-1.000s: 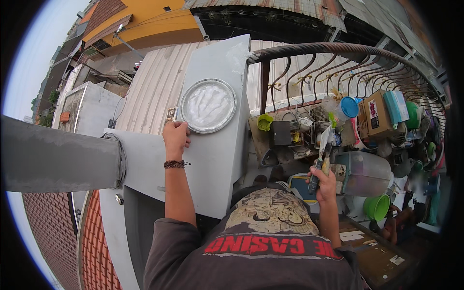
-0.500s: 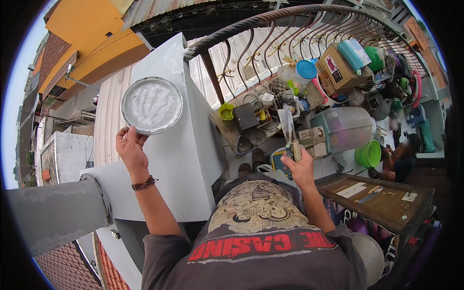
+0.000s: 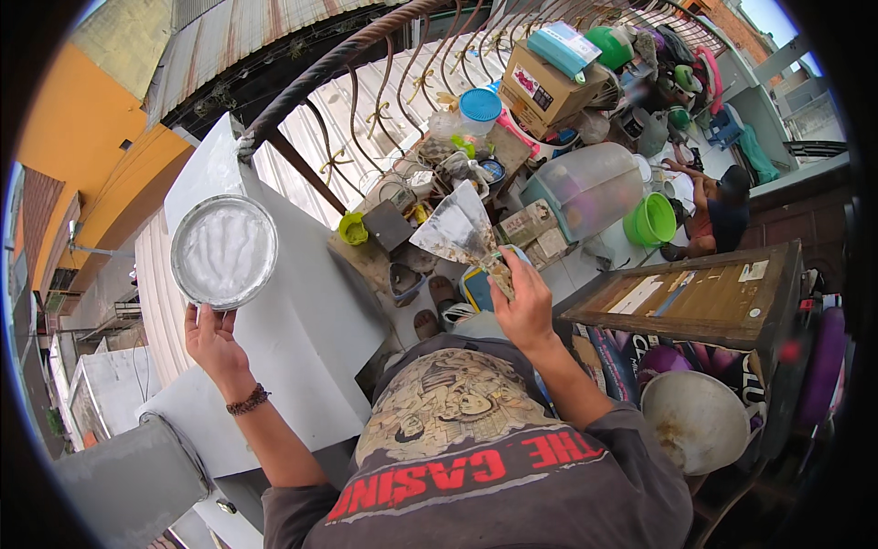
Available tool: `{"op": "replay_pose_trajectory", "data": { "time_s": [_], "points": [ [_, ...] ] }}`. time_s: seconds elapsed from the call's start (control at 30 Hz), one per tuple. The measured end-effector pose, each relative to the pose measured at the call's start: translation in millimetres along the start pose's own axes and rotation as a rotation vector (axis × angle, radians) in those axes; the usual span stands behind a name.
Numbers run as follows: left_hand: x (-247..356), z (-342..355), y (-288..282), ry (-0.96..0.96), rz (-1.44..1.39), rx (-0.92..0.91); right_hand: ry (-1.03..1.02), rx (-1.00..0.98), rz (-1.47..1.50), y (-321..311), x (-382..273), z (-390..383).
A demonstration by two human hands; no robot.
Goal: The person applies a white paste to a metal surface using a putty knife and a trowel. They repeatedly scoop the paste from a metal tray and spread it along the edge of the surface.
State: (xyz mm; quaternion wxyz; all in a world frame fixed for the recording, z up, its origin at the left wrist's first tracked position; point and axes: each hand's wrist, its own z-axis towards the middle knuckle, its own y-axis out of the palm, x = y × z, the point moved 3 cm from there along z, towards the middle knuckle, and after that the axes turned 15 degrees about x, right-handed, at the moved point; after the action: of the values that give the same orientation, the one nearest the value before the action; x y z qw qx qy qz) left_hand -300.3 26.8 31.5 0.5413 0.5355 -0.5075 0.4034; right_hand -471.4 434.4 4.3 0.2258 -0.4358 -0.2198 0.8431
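My left hand (image 3: 218, 346) pinches the near rim of a round pail or lid of white paste (image 3: 224, 252), its fingers closed on the edge. Furrows run through the paste, and smears coat the rim. The container's depth is hidden. Behind it rises a white wall (image 3: 302, 274). In front of my chest, my right hand (image 3: 521, 297) grips the worn handle of a wide putty knife (image 3: 457, 227). Its flared blade points up and left, its broad face toward me, with white and dark residue on it. The two hands are well apart.
A curved metal railing (image 3: 402, 69) runs along the far side. Clutter there includes a cardboard box (image 3: 549, 87), a clear plastic bin (image 3: 590, 188) and a green bucket (image 3: 651, 220). A person (image 3: 722, 210) sits at right. Nearer are a wooden cabinet (image 3: 695, 297) and a pale bowl (image 3: 695, 421).
The putty knife has turned from nearly edge-on to showing its broad face, its blade tilting left. The view has swung, shifting the surroundings. The left hand still holds the paste container.
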Motion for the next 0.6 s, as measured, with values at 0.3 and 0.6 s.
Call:
{"op": "replay_pose_trajectory", "data": {
  "time_s": [0.3,0.6],
  "points": [
    [-21,-53,59,-0.161,0.091,-0.414,0.865,-0.028,0.085,-29,66,-59],
    [-64,-119,116,-0.356,0.251,-0.738,0.606,0.049,0.153,-43,23,-54]
  ]
}}
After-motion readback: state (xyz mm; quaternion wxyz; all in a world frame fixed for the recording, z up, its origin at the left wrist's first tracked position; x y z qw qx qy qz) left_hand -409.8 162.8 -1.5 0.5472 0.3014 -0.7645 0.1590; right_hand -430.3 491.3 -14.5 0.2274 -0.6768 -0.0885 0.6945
